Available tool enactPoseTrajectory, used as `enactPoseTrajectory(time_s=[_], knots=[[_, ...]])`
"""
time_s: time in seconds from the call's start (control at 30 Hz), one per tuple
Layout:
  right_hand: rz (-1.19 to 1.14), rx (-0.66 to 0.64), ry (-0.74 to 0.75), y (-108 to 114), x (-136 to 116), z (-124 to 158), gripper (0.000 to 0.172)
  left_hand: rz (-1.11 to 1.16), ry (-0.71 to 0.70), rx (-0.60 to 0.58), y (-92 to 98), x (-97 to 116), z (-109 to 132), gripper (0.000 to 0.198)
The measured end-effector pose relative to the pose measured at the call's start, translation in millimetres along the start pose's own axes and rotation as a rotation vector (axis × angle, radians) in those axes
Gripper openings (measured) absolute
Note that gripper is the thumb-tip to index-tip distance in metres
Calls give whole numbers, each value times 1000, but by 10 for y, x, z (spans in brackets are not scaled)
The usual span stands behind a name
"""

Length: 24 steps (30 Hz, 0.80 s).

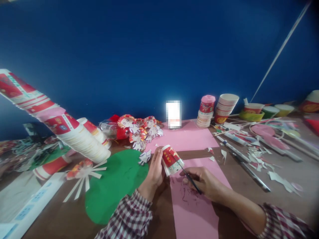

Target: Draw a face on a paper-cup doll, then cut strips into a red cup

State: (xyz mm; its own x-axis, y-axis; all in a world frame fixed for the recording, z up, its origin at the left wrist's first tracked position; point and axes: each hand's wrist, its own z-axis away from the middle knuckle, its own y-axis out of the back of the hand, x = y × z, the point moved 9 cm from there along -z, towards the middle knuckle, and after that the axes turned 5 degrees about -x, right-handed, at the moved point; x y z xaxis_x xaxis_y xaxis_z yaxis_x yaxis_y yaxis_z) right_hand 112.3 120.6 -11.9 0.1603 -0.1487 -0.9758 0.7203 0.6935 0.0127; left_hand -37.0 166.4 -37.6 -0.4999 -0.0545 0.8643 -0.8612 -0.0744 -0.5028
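Observation:
A red and white paper cup [171, 159] is in my left hand [156, 167], its fingers wrapped round the cup's left side. My right hand [199, 181] is closed on a thin dark tool [190, 180], which slants up to the cup's printed side; whether it is a pen or scissors I cannot tell. Under my right hand lies a pink sheet [194, 215] with dark marks or scraps on it. A small white paper cutout [145, 157] lies left of my left hand, at the edge of a green round sheet [117, 186].
Stacked cups [82, 141] lean at the left above a fringed cup piece [79, 171]. Decorated paper figures [137, 129] sit behind the green sheet. Upright cup stacks [225, 108] stand at the back right. Pens [249, 169] and paper scraps [259, 157] cover the right side.

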Motion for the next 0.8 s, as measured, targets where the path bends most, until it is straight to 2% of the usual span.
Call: enactPoseTrajectory(time_s=[0.2,0.37,0.8], knots=[[-70,-22,-3,0,9,-17,27,-7,3,-22,-81,56,13,25],[-54,-36,21,3,-32,-12,25,30,47,-37,-129,20,38,23],[-38,33,-6,19,-68,-6,28,38,43,-5,-138,41,52,23]])
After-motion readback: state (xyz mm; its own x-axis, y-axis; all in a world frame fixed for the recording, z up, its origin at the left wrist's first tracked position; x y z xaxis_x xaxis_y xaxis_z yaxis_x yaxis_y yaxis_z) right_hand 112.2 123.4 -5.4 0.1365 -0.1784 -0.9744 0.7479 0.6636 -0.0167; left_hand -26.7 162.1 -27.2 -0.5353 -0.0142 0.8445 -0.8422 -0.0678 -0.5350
